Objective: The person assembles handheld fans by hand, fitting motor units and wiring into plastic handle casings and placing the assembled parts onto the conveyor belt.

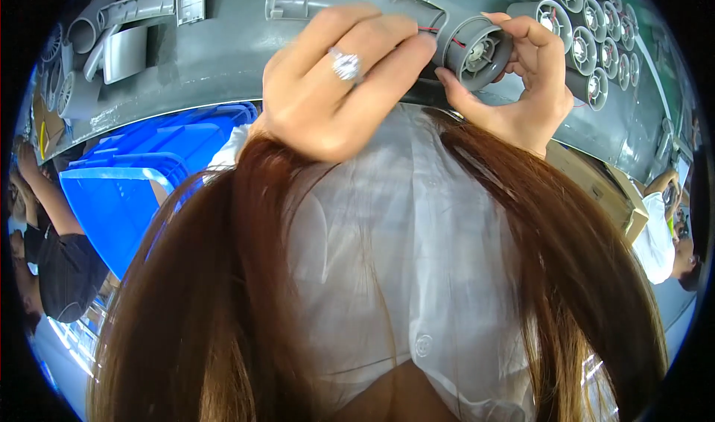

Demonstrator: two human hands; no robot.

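A short grey cylindrical fan housing [494,66], with a finned hub inside, is gripped at its rim by my right hand [532,87]. The thumb presses its near side and the fingers curl over its far right side. From the housing a thin red wire [428,29] runs left to my left hand [331,87], which wears a ring. Those fingertips are closed together at the wire, slightly blurred, just left of the housing. Behind both hands lies a long grey trough-shaped plastic shell [350,1], partly covered by my left hand.
Several similar fan housings [551,20] stand in rows at the right of the grey-green table [216,57]. Grey tubes and curved plastic parts [125,53] lie at the left. Blue bins [112,206] and a cardboard box [596,183] flank me. Other people are at both sides.
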